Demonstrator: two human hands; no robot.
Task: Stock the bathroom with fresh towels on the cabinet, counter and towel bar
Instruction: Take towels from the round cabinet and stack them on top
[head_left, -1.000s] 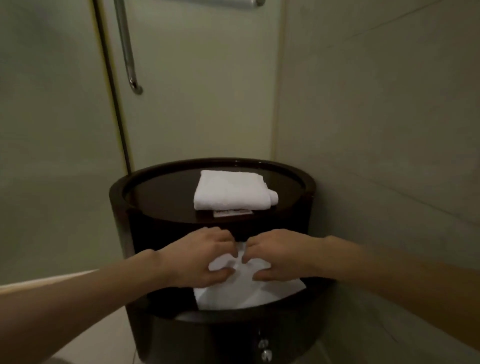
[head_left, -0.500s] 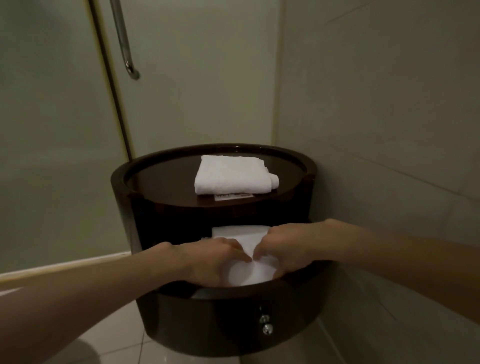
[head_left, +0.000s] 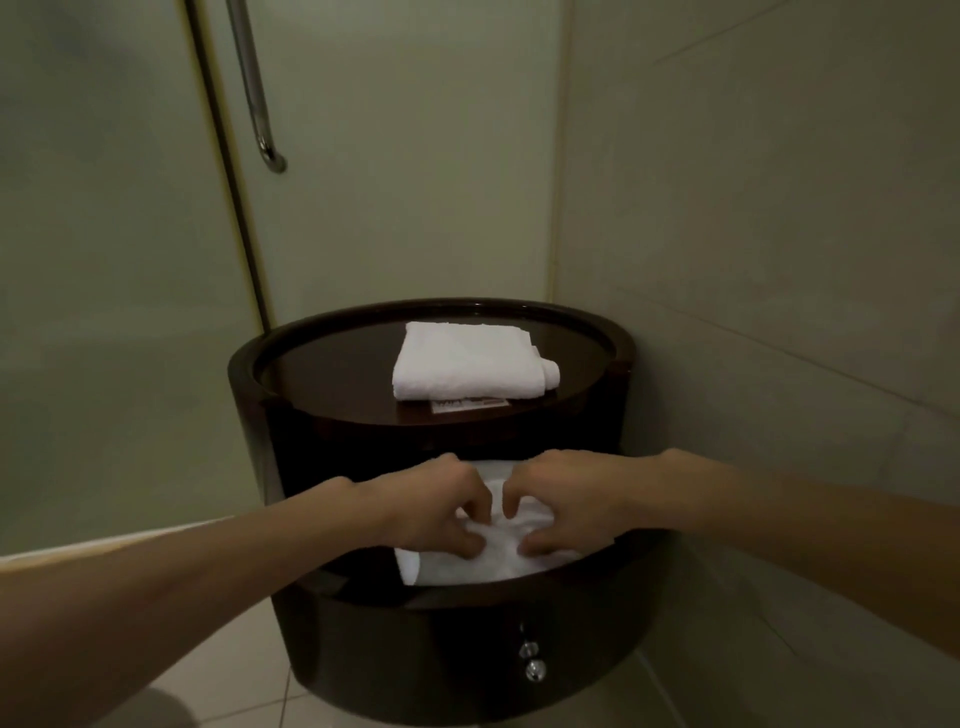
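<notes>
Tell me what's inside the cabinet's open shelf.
A white towel lies in the shelf. The left hand and right hand grip it with curled fingers. The hands cover most of the towel, and the back of the shelf is too dark to see.

The only camera sits on the person's head, facing forward and down, close to the round dark cabinet standing in the room's corner.
</notes>
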